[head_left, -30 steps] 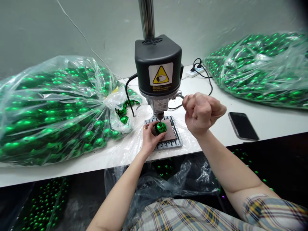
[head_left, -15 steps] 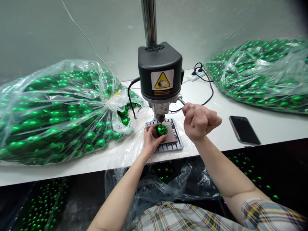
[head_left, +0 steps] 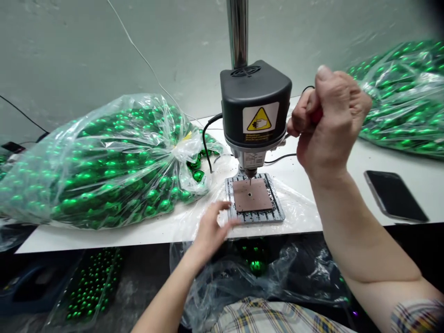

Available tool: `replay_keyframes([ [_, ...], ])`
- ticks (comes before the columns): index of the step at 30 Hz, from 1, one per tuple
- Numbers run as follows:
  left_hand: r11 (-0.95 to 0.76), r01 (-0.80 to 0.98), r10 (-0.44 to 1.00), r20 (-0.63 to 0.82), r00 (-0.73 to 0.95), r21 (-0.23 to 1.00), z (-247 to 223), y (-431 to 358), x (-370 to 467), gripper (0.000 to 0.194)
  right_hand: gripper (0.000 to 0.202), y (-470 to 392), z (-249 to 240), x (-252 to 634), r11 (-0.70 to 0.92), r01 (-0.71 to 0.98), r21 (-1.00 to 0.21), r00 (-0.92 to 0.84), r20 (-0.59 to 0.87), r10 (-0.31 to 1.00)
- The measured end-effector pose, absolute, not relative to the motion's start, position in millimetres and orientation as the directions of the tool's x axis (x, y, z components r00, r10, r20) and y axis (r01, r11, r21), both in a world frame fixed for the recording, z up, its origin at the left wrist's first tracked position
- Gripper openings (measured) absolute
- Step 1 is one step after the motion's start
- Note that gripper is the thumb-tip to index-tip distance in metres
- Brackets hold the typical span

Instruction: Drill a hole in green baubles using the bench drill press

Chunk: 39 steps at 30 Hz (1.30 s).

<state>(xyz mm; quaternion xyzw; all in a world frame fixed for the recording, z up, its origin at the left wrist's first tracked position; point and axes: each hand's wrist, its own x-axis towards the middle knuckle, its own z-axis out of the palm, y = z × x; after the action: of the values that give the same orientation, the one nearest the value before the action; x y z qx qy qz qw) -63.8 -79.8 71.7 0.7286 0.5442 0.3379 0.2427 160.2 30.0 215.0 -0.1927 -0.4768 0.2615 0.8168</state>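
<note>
A black drill press point(head_left: 256, 104) stands on the white table, its bit pointing down above a brown square pad point(head_left: 252, 195) on the grey slotted base point(head_left: 267, 216). No ball lies on the pad, which has a small dark hole. My left hand point(head_left: 211, 226) is open at the base's front left corner, thumb and fingers apart, holding nothing. Raised at the press's right side, my right hand point(head_left: 331, 120) is closed around the feed lever, with a bit of red showing between the fingers. A shiny green ball point(head_left: 256, 267) appears below the table edge, over clear plastic.
A large clear bag point(head_left: 114, 162) of green balls fills the table's left side; another bag point(head_left: 409, 101) lies at right. A phone point(head_left: 396, 195) rests near the front edge. Below stands a bin point(head_left: 92, 284) of green balls. A black cable point(head_left: 205, 138) hangs by the press.
My left hand has let go of the green ball and drawn back toward the table edge, fingers opening. My right hand has risen with the lever. The view has shifted left.
</note>
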Motion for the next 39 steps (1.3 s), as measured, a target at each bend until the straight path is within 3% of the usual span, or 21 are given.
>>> replay_keyframes([
  [1, -0.232, 0.655, 0.963, 0.263, 0.053, 0.719, 75.0, -59.9, -74.5, 0.025, 0.051, 29.4, 214.8, 159.5, 0.794, -0.239, -0.559, 0.418, 0.679, 0.603],
  [3, -0.115, 0.749, 0.947, 0.299, -0.115, 0.652, 80.0, -12.4, -93.4, 0.026, 0.05, 29.1, 214.9, 158.4, 0.795, -0.241, -0.557, 0.421, 0.678, 0.603],
  [7, 0.133, 0.89, 0.978, 0.089, -0.19, 0.437, 81.6, 67.2, -113.4, 0.029, 0.048, 30.3, 214.4, 158.5, 0.787, -0.254, -0.561, 0.426, 0.666, 0.612],
  [10, 0.176, 0.89, 0.978, 0.026, -0.205, 0.42, 79.5, 87.8, -118.8, 0.024, 0.049, 31.4, 213.3, 159.9, 0.794, -0.247, -0.555, 0.425, 0.675, 0.604],
  [12, 0.153, 0.864, 0.978, 0.053, -0.203, 0.479, 80.3, 84.9, -123.4, 0.024, 0.049, 31.3, 213.0, 161.0, 0.796, -0.246, -0.554, 0.417, 0.681, 0.603],
  [14, 0.101, 0.695, 0.966, 0.098, -0.241, 0.712, 84.2, 72.8, -129.1, 0.031, 0.05, 30.6, 213.0, 161.8, 0.792, -0.242, -0.56, 0.404, 0.684, 0.607],
  [16, 0.032, 0.303, 0.951, 0.064, -0.302, 0.953, 90.9, 54.3, -133.0, 0.041, 0.05, 29.8, 213.2, 162.2, 0.792, -0.237, -0.563, 0.396, 0.688, 0.608],
  [18, 0.018, -0.086, 0.957, -0.042, -0.287, 0.996, 98.2, 32.3, -131.3, 0.046, 0.049, 29.6, 213.3, 162.1, 0.793, -0.234, -0.562, 0.394, 0.691, 0.606],
  [21, 0.064, -0.301, 0.977, -0.122, -0.176, 0.951, 103.1, 0.2, -114.3, 0.053, 0.051, 31.2, 213.3, 161.5, 0.793, -0.213, -0.571, 0.405, 0.687, 0.604],
  [26, 0.122, -0.237, 0.991, -0.131, -0.022, 0.964, 78.7, -25.1, -65.0, 0.071, 0.055, 38.4, 212.7, 161.2, 0.83, -0.215, -0.514, 0.419, 0.719, 0.554],
  [32, 0.044, -0.066, 0.999, -0.045, -0.024, 0.997, 38.4, -10.0, -24.9, 0.069, 0.058, 39.3, 211.6, 161.9, 0.821, -0.167, -0.546, 0.386, 0.73, 0.564],
  [39, 0.0, 0.143, 1.0, -0.002, 0.009, 0.99, 26.9, 0.2, -8.5, 0.065, 0.057, 41.5, 209.0, 166.0, 0.785, -0.088, -0.613, 0.331, 0.725, 0.604],
])
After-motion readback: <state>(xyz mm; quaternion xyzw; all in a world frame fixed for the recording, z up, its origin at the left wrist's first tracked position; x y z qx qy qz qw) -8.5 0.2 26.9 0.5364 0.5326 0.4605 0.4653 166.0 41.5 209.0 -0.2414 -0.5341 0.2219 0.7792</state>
